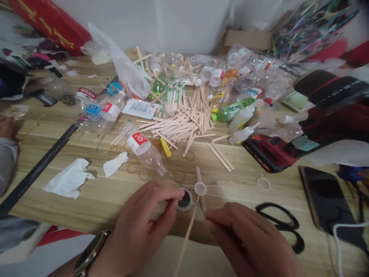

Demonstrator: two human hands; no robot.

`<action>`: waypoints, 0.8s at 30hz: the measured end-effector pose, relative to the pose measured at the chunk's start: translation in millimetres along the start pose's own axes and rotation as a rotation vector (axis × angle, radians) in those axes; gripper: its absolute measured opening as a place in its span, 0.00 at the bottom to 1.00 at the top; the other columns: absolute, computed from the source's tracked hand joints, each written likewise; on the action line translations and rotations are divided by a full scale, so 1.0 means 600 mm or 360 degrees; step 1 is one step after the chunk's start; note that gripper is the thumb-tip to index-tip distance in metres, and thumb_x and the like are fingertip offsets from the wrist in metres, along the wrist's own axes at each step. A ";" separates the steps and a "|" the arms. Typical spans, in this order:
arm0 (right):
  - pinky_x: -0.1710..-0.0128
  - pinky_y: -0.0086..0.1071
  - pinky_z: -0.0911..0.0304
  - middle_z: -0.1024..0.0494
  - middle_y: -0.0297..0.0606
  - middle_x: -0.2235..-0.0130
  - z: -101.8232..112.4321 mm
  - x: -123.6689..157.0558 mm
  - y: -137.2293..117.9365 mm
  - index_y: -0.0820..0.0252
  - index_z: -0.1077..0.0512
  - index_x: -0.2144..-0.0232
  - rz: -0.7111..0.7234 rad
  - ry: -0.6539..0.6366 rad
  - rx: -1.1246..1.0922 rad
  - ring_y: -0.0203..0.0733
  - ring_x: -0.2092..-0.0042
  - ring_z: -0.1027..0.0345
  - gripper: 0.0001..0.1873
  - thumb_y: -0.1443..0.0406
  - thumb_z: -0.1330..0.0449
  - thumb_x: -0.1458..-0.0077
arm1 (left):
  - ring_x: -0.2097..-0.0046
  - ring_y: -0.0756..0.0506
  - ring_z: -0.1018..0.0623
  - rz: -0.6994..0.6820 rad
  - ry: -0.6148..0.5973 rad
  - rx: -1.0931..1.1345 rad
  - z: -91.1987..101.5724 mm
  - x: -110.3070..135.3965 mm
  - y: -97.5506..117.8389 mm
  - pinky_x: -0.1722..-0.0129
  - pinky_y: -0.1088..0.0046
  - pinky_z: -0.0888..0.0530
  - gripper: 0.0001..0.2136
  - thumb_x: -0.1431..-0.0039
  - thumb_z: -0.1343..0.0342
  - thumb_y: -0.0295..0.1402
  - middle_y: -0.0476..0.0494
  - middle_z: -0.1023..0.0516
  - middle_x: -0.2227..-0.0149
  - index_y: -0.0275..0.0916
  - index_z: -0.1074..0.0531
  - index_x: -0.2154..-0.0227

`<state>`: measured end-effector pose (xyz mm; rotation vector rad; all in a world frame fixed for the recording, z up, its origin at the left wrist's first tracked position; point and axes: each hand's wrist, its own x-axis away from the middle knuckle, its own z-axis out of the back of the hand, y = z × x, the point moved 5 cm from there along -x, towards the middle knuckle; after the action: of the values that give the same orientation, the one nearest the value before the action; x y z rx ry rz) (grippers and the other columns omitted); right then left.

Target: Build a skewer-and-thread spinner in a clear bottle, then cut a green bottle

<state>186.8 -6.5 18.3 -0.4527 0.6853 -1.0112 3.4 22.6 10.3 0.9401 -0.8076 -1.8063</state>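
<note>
My left hand (151, 221) is closed in a pinch on a thin strand, wire or thread. The strand runs toward my right hand (242, 232), whose fingertips are also pinched at its other side. Between the hands the strand passes by a slim wooden stick (188, 235), which slants up to a small translucent round cap (200, 189). Crossed craft sticks (198, 174) show behind this cap. Next to my left fingertips is a dark disc with a pale rim (184, 200), partly covered by them. Black-handled scissors (281, 216) lie right of my right hand, their blades hidden.
Loose craft sticks (181, 125) are heaped mid-table, with plastic bottles (145, 148) around them. A red-and-black power tool (276, 152) and a phone (325, 200) lie on the right. Rubber bands (144, 174) and white gloves (70, 177) lie left. Another person's sleeve (8, 161) shows far left.
</note>
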 end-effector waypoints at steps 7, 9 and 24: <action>0.71 0.27 0.35 0.24 0.28 0.73 0.004 0.015 0.010 0.53 0.33 0.63 -0.0031 -0.0023 0.0030 0.35 0.72 0.28 0.08 0.71 0.47 0.37 | 0.63 0.45 0.26 -0.0086 -0.0061 -0.0323 0.005 0.006 -0.003 0.62 0.70 0.31 0.20 0.42 0.45 0.23 0.47 0.23 0.63 0.53 0.25 0.50; 0.70 0.27 0.35 0.22 0.29 0.72 0.003 0.017 0.011 0.53 0.32 0.62 -0.0022 -0.0022 0.0026 0.36 0.72 0.28 0.09 0.73 0.47 0.37 | 0.64 0.45 0.27 -0.0033 -0.0137 -0.0299 0.001 0.003 -0.007 0.64 0.70 0.32 0.17 0.43 0.45 0.24 0.47 0.25 0.65 0.50 0.22 0.55; 0.78 0.21 0.46 0.26 0.27 0.77 -0.043 -0.012 0.038 0.60 0.28 0.72 -0.0303 -0.0237 -0.0800 0.29 0.78 0.38 0.13 0.74 0.52 0.46 | 0.79 0.55 0.47 0.1405 -0.0490 0.1821 -0.101 0.004 -0.047 0.77 0.78 0.45 0.15 0.57 0.38 0.32 0.57 0.45 0.83 0.39 0.42 0.85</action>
<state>179.9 9.4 -12.3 -1.0378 0.7714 -0.9668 42.6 22.7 -43.7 0.7274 -2.1423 -0.6116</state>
